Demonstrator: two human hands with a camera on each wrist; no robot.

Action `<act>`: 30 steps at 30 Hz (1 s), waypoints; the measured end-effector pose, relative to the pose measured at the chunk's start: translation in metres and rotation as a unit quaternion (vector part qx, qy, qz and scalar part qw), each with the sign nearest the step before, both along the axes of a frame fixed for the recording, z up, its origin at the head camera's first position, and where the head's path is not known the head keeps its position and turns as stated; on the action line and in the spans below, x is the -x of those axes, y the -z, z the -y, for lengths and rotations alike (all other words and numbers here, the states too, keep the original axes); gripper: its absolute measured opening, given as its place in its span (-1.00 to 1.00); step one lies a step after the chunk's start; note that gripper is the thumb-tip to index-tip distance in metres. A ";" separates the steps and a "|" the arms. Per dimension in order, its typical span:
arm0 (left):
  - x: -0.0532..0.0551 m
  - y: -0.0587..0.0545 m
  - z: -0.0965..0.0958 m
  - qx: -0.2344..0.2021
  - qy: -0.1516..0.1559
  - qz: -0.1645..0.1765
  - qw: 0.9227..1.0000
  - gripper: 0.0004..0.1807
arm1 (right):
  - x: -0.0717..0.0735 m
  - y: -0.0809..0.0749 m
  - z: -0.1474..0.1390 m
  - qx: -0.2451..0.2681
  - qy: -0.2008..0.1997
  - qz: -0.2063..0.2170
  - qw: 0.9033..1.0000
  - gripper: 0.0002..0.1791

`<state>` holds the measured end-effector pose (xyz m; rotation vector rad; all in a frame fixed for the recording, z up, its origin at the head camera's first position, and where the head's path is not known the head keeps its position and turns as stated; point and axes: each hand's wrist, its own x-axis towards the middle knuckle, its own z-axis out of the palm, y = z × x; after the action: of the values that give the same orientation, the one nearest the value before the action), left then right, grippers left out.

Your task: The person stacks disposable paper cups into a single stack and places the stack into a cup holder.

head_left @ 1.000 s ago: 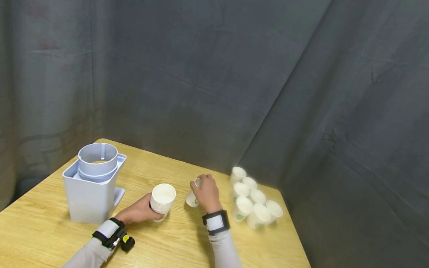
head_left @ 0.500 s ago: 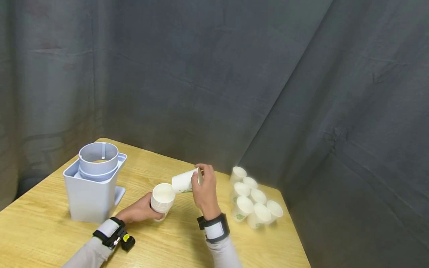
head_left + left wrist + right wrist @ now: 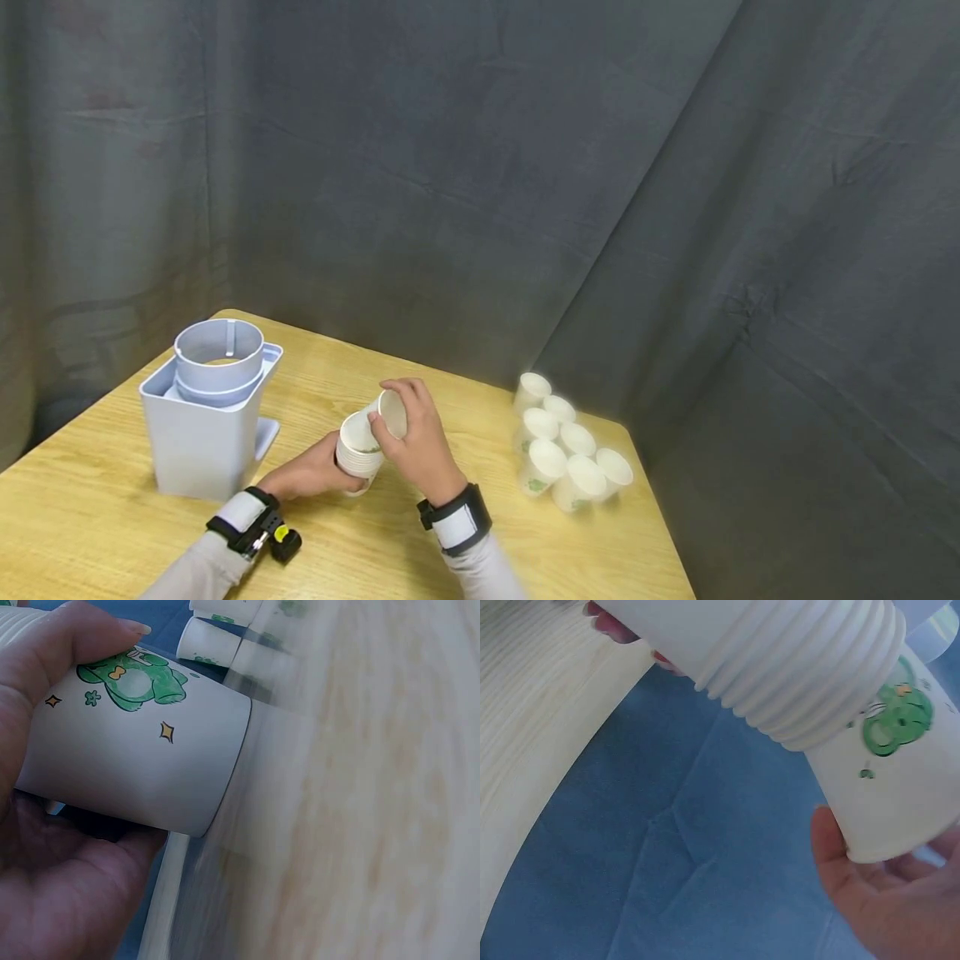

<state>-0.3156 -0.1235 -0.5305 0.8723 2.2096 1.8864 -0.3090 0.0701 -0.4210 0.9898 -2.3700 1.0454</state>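
Note:
In the head view my left hand [image 3: 307, 471] grips a stack of nested white paper cups [image 3: 358, 463] from its left side, with the open mouths up. My right hand [image 3: 423, 446] holds a single paper cup [image 3: 393, 414] near its rim, between thumb and fingers. This cup is tilted, its lower end inside the mouth of the stack. The right wrist view shows the ridged rims of the stack [image 3: 802, 667] and the single cup [image 3: 892, 780] with a green cartoon print sticking out. In the left wrist view, fingers wrap the stack's bottom cup [image 3: 135, 757], close over the table.
Several loose paper cups [image 3: 546, 465] stand upright in a cluster at the table's right. On the left is a pale square container [image 3: 198, 454] with a round ring [image 3: 217, 379] in its top. Dark curtains [image 3: 450, 183] hang behind the wooden table [image 3: 375, 558].
My right hand has lifted the single cup off the table, tilted it and brought it left into the mouth of the stack. The left hand has stayed in place with the stack.

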 end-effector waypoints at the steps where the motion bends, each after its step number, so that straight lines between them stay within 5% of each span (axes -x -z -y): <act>1: 0.000 0.000 0.000 -0.001 0.001 -0.001 1.000 -0.27 | -0.001 0.000 0.001 -0.010 -0.009 -0.006 1.000 -0.56; 9: 0.003 0.002 0.000 -0.010 0.022 0.001 1.000 -0.24 | -0.005 0.005 0.008 -0.087 -0.056 -0.041 0.994 -0.54; 17: 0.003 0.002 0.000 0.000 0.013 -0.006 1.000 -0.25 | -0.003 0.015 0.012 -0.118 -0.055 -0.068 0.989 -0.55; 26: 0.001 0.001 0.002 0.010 0.012 -0.001 1.000 -0.18 | -0.004 0.025 0.017 -0.206 -0.039 -0.017 0.978 -0.51; 30: 0.001 0.002 0.001 0.010 0.007 -0.006 1.000 -0.15 | -0.004 0.025 0.016 -0.204 -0.049 0.015 0.978 -0.50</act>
<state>-0.3169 -0.1248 -0.5325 0.8945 2.2196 1.8538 -0.3053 0.0542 -0.4456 1.2471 -2.6442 0.6161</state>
